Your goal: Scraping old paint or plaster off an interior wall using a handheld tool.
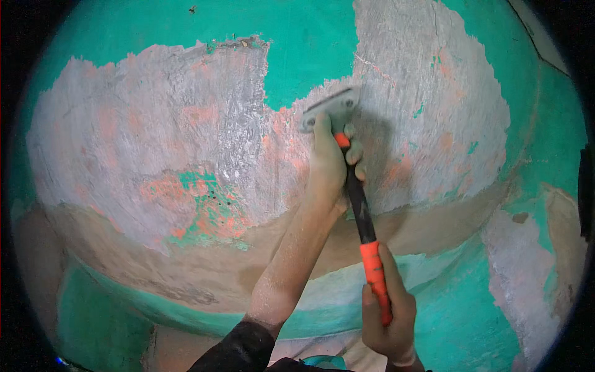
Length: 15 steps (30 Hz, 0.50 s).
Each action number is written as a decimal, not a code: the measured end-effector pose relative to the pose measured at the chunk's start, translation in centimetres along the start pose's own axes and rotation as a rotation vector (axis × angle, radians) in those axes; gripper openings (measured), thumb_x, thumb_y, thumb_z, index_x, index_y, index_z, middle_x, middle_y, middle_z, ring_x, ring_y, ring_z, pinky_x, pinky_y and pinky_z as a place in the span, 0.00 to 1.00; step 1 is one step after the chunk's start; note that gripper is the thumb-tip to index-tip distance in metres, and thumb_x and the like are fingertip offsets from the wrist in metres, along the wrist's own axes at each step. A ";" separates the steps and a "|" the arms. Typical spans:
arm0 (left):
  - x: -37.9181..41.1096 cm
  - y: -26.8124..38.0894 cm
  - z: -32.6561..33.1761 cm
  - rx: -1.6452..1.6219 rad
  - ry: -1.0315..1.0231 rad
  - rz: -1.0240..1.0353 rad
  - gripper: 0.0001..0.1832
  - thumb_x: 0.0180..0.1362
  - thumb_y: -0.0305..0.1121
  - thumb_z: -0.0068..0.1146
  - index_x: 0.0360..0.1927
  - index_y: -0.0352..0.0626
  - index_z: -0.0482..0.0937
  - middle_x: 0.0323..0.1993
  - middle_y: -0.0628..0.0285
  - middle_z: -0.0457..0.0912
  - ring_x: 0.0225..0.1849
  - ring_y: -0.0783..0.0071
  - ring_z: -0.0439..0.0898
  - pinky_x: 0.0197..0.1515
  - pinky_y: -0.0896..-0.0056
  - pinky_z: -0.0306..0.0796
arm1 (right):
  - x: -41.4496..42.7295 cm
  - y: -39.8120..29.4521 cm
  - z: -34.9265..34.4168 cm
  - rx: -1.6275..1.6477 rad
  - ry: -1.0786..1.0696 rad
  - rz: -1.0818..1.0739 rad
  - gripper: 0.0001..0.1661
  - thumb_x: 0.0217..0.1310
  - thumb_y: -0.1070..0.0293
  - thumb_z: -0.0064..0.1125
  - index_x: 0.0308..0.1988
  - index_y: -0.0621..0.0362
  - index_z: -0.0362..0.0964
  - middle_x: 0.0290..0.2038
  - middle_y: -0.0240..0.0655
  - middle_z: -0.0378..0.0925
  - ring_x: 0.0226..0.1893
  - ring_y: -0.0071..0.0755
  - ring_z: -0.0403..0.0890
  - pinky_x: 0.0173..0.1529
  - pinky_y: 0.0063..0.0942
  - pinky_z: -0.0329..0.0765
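Observation:
A long-handled scraper [361, 204] with a black shaft and an orange grip slants up across the middle of the view. My left hand [329, 160] is wrapped around its upper shaft, one digit lying against the wide metal head [331, 109]. My right hand [393, 311] holds the orange grip at the lower end. The blade edge lies at the lower border of a tongue of green paint [309, 60] on the wall; firm contact cannot be told. Around the head is scraped grey-white surface [395, 83] with orange-pink traces.
A large stripped patch [139, 116] spreads to the left, with a speckled green paint remnant [209, 204] low in it. Below curves a brown band [186, 269] above more green paint [455, 297]. At the right edge is a dark object [586, 193], not identifiable.

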<state>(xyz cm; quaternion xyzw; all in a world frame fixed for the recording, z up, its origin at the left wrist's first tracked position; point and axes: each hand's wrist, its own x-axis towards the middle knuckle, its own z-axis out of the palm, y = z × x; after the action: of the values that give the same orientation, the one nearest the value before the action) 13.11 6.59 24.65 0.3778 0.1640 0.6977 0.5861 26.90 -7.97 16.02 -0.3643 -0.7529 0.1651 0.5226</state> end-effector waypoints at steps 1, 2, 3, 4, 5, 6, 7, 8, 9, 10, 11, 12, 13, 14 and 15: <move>-0.3 -0.3 -0.1 0.021 0.008 -0.018 0.26 0.64 0.63 0.28 0.30 0.53 0.66 0.13 0.72 0.60 0.12 0.76 0.62 0.16 0.72 0.58 | -0.3 0.0 0.1 0.010 0.007 0.006 0.30 0.61 0.76 0.44 0.63 0.72 0.57 0.26 0.34 0.72 0.20 0.16 0.62 0.25 0.16 0.63; 0.1 -0.1 0.2 0.015 0.003 -0.016 0.26 0.64 0.63 0.28 0.30 0.53 0.66 0.13 0.72 0.60 0.12 0.76 0.62 0.16 0.72 0.58 | -0.4 0.1 0.1 0.020 0.015 0.011 0.30 0.61 0.76 0.43 0.63 0.72 0.56 0.26 0.34 0.72 0.20 0.16 0.62 0.25 0.16 0.63; -0.1 1.2 0.9 0.002 0.049 -0.003 0.22 0.62 0.60 0.33 0.29 0.55 0.66 0.12 0.75 0.59 0.10 0.79 0.60 0.15 0.75 0.56 | 0.1 -0.3 -0.1 0.030 0.002 0.013 0.30 0.61 0.76 0.43 0.63 0.72 0.56 0.26 0.34 0.72 0.20 0.16 0.62 0.25 0.16 0.63; -0.2 2.0 1.2 -0.011 0.095 0.011 0.18 0.61 0.57 0.37 0.28 0.57 0.66 0.10 0.77 0.57 0.09 0.81 0.58 0.14 0.77 0.53 | 1.0 -0.9 -0.4 0.030 -0.034 -0.009 0.30 0.61 0.76 0.43 0.63 0.72 0.56 0.26 0.35 0.72 0.20 0.16 0.63 0.25 0.16 0.63; -0.2 2.2 0.9 -0.008 0.109 0.014 0.18 0.61 0.57 0.37 0.28 0.57 0.66 0.10 0.77 0.57 0.09 0.81 0.58 0.14 0.77 0.53 | 1.4 -1.2 -0.5 0.030 -0.070 -0.032 0.30 0.61 0.76 0.43 0.63 0.72 0.55 0.25 0.35 0.72 0.20 0.17 0.63 0.25 0.17 0.63; 0.1 2.1 0.7 -0.018 0.096 0.029 0.18 0.61 0.57 0.38 0.27 0.57 0.66 0.10 0.77 0.57 0.09 0.81 0.58 0.13 0.77 0.52 | 1.2 -0.9 -0.3 0.028 -0.072 -0.033 0.30 0.61 0.76 0.43 0.63 0.72 0.55 0.25 0.35 0.72 0.20 0.17 0.63 0.25 0.17 0.63; 0.4 1.9 0.4 -0.027 0.082 0.046 0.18 0.61 0.58 0.38 0.27 0.57 0.66 0.10 0.77 0.57 0.09 0.81 0.58 0.13 0.77 0.52 | 0.8 -0.4 0.2 0.033 -0.057 -0.021 0.31 0.61 0.76 0.43 0.64 0.71 0.55 0.24 0.35 0.71 0.19 0.17 0.64 0.25 0.17 0.63; 0.3 1.3 -0.3 -0.030 0.081 0.048 0.18 0.61 0.58 0.38 0.27 0.57 0.66 0.10 0.77 0.57 0.09 0.81 0.58 0.13 0.77 0.52 | 0.4 -0.2 0.5 0.038 -0.041 -0.009 0.31 0.61 0.76 0.43 0.64 0.71 0.55 0.23 0.35 0.71 0.19 0.17 0.64 0.25 0.18 0.64; -0.2 0.5 -0.9 -0.020 0.030 0.008 0.22 0.62 0.61 0.34 0.29 0.55 0.66 0.12 0.75 0.58 0.10 0.79 0.60 0.14 0.75 0.55 | 0.1 -0.2 0.6 0.030 -0.039 -0.013 0.31 0.61 0.76 0.43 0.64 0.71 0.55 0.23 0.35 0.71 0.19 0.17 0.64 0.25 0.18 0.64; -0.4 0.0 -1.3 -0.010 -0.023 -0.031 0.26 0.63 0.64 0.29 0.31 0.54 0.66 0.13 0.74 0.60 0.12 0.76 0.62 0.16 0.72 0.58 | -0.2 -0.3 0.5 0.023 -0.036 -0.030 0.31 0.61 0.76 0.44 0.64 0.71 0.55 0.22 0.34 0.70 0.19 0.18 0.65 0.25 0.18 0.64; 0.2 0.1 -1.2 -0.016 -0.032 -0.028 0.26 0.63 0.64 0.29 0.31 0.54 0.66 0.13 0.74 0.60 0.12 0.76 0.62 0.16 0.72 0.58 | -0.2 -0.5 0.4 0.015 -0.032 -0.047 0.31 0.62 0.75 0.44 0.64 0.71 0.54 0.22 0.34 0.70 0.19 0.18 0.65 0.25 0.18 0.64; 0.2 1.1 -0.9 -0.002 0.013 -0.001 0.27 0.63 0.65 0.29 0.30 0.54 0.66 0.13 0.74 0.60 0.12 0.76 0.62 0.16 0.72 0.58 | 0.1 -1.1 0.3 0.021 -0.039 -0.051 0.31 0.62 0.75 0.44 0.64 0.71 0.54 0.22 0.34 0.70 0.19 0.18 0.65 0.25 0.18 0.64; 0.1 1.8 -0.9 0.012 0.057 0.026 0.27 0.63 0.66 0.30 0.30 0.54 0.66 0.13 0.74 0.60 0.11 0.76 0.61 0.16 0.72 0.57 | 0.8 -1.8 0.1 0.057 -0.072 -0.046 0.31 0.62 0.75 0.44 0.64 0.71 0.54 0.22 0.35 0.71 0.19 0.18 0.66 0.25 0.18 0.65; -0.1 2.0 -1.1 0.015 0.064 0.033 0.27 0.63 0.66 0.30 0.30 0.54 0.66 0.13 0.74 0.60 0.11 0.76 0.61 0.16 0.72 0.57 | 1.2 -2.2 0.1 0.094 -0.105 -0.041 0.31 0.62 0.75 0.45 0.64 0.71 0.54 0.23 0.35 0.71 0.20 0.18 0.67 0.25 0.18 0.65; -0.2 1.9 -1.1 0.018 0.065 0.036 0.28 0.62 0.67 0.30 0.30 0.54 0.66 0.13 0.74 0.60 0.11 0.76 0.61 0.16 0.73 0.57 | 1.1 -2.1 0.1 0.087 -0.099 -0.052 0.31 0.62 0.75 0.45 0.64 0.71 0.54 0.23 0.35 0.71 0.20 0.18 0.67 0.25 0.18 0.65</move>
<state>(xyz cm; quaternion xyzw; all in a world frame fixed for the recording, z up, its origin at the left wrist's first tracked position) 10.99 6.13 25.11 0.3629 0.1824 0.7186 0.5645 25.86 -8.65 18.04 -0.3131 -0.7793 0.2018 0.5040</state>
